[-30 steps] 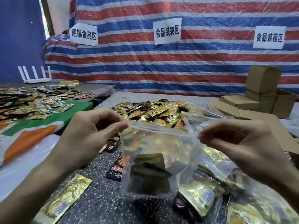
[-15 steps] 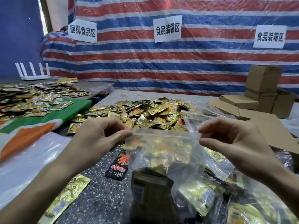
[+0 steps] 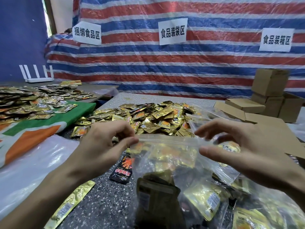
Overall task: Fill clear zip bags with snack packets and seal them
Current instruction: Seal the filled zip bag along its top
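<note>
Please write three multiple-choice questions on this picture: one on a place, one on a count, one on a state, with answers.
1. Where does the black snack packet with red print lie? A on a cardboard box; B on the speckled tabletop beside the clear plastic zip bag; C on the green cloth.
2. How many white paper signs hang on the striped tarp? A two; B five; C three.
3. What does the left hand do? A pinches the bag's top corner; B lies flat; C holds a box.
Answers: B, it lies left of the bag; C, three signs show; A, its fingertips meet on the corner.
</note>
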Available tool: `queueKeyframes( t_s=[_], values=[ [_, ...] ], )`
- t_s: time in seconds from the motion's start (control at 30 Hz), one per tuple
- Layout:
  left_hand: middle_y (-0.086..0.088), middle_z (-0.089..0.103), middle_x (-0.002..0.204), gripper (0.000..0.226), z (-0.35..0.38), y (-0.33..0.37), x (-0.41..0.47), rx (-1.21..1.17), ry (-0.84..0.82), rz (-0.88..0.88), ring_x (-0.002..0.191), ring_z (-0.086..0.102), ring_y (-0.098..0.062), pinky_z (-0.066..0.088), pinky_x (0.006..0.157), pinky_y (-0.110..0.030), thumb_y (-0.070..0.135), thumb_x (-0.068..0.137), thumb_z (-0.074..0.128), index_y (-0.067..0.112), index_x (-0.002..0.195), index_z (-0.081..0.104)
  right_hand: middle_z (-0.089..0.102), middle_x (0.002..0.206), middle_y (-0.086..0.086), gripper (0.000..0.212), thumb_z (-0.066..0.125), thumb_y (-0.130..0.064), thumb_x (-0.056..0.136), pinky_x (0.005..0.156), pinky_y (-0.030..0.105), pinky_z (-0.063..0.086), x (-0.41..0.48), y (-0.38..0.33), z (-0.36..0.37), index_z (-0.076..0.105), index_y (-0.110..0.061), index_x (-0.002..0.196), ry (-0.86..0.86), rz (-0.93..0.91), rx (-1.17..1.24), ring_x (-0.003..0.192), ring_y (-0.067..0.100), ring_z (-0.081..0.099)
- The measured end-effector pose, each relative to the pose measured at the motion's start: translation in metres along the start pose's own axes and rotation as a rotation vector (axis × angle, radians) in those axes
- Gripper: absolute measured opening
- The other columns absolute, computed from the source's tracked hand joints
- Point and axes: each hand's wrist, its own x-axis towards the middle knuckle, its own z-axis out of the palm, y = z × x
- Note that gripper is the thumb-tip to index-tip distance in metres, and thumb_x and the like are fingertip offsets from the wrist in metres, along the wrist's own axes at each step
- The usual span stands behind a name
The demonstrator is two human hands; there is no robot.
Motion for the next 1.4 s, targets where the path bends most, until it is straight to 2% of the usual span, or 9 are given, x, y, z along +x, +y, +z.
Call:
queueKeyframes(
  t_s=[0.07, 0.2, 0.37, 0.43, 0.6, 0.87, 1.0, 1.17, 1.4],
  values=[
    [0.012, 0.063, 0.07, 0.012, 0.001, 0.004, 0.0, 0.002, -0.007, 0.051, 0.067, 0.06, -0.008, 0.045, 0.06, -0.02, 0.021, 0.087, 0.071, 0.015, 0.078, 0.066, 0.061, 0.11, -0.034, 0.041, 0.064, -0.065, 0.075, 0.084, 0.004, 0.043, 0.01, -0.011, 0.006, 0.063, -0.045, 0.111, -0.016, -0.076, -0.118, 0.107, -0.013, 0.054],
    [0.01, 0.06, 0.073, 0.008, 0.002, 0.011, 0.002, -0.009, -0.027, 0.146, 0.068, 0.058, -0.008, 0.045, 0.061, -0.025, 0.017, 0.086, 0.069, 0.012, 0.08, 0.066, 0.06, 0.125, -0.018, 0.043, 0.07, -0.047, 0.087, 0.1, 0.017, 0.04, 0.038, -0.031, 0.026, 0.062, -0.029, 0.126, -0.145, -0.2, -0.231, 0.116, -0.005, 0.051],
    [0.008, 0.06, 0.073, 0.007, 0.0, 0.016, 0.002, -0.003, -0.045, 0.185, 0.068, 0.058, -0.008, 0.044, 0.062, -0.021, 0.016, 0.086, 0.069, 0.013, 0.08, 0.066, 0.072, 0.08, -0.011, 0.005, 0.071, -0.019, 0.089, 0.07, 0.019, 0.051, 0.052, -0.041, 0.042, 0.076, -0.017, 0.09, -0.182, -0.221, -0.158, 0.075, 0.0, 0.063],
    [0.008, 0.062, 0.072, 0.007, -0.001, 0.016, 0.001, -0.02, -0.039, 0.167, 0.067, 0.059, -0.009, 0.044, 0.062, -0.019, 0.016, 0.085, 0.07, 0.014, 0.08, 0.067, 0.07, 0.077, -0.012, 0.004, 0.072, -0.02, 0.088, 0.067, 0.021, 0.051, 0.05, -0.041, 0.044, 0.075, -0.02, 0.087, -0.168, -0.242, -0.149, 0.072, 0.0, 0.063],
    [0.011, 0.063, 0.072, 0.005, -0.002, 0.018, -0.004, -0.098, -0.055, 0.107, 0.067, 0.062, -0.01, 0.045, 0.061, -0.016, 0.022, 0.086, 0.069, 0.019, 0.082, 0.068, 0.066, 0.075, -0.012, 0.009, 0.067, -0.032, 0.091, 0.067, 0.041, 0.053, 0.045, -0.047, 0.046, 0.068, -0.026, 0.084, -0.186, -0.261, -0.182, 0.071, 0.005, 0.061],
    [0.009, 0.06, 0.073, 0.025, -0.002, 0.013, -0.009, -0.101, -0.241, 0.127, 0.069, 0.057, -0.006, 0.042, 0.062, -0.017, 0.035, 0.099, 0.049, 0.018, 0.088, 0.063, 0.061, 0.077, -0.01, 0.01, 0.06, -0.036, 0.091, 0.067, 0.042, 0.05, 0.036, -0.059, 0.047, 0.053, -0.033, 0.086, -0.215, -0.27, -0.296, 0.073, 0.015, 0.056],
    [0.005, 0.061, 0.07, 0.029, 0.002, 0.012, -0.015, -0.098, -0.166, 0.146, 0.063, 0.059, -0.015, 0.046, 0.058, -0.034, 0.031, 0.098, 0.05, 0.009, 0.088, 0.066, 0.062, 0.08, -0.01, 0.01, 0.057, -0.04, 0.091, 0.068, 0.041, 0.051, 0.034, -0.063, 0.048, 0.056, -0.031, 0.088, -0.208, -0.26, -0.321, 0.078, 0.015, 0.059],
    [0.001, 0.06, 0.071, 0.025, 0.007, 0.017, -0.015, 0.137, -0.02, 0.264, 0.062, 0.053, -0.017, 0.042, 0.059, -0.033, 0.023, 0.095, 0.05, 0.007, 0.082, 0.065, 0.062, 0.081, -0.008, 0.013, 0.055, -0.039, 0.09, 0.066, 0.039, 0.051, 0.031, -0.067, 0.05, 0.056, -0.026, 0.092, -0.163, -0.257, -0.387, 0.081, 0.019, 0.059],
    [-0.001, 0.06, 0.068, 0.027, 0.014, 0.018, -0.016, 0.086, 0.043, 0.326, 0.058, 0.053, -0.021, 0.043, 0.054, -0.039, 0.02, 0.095, 0.051, 0.006, 0.076, 0.064, 0.063, 0.079, -0.016, 0.01, 0.061, -0.043, 0.092, 0.073, 0.04, 0.051, 0.027, -0.058, 0.041, 0.058, -0.038, 0.084, -0.197, -0.147, -0.278, 0.08, 0.008, 0.058]
  ],
)
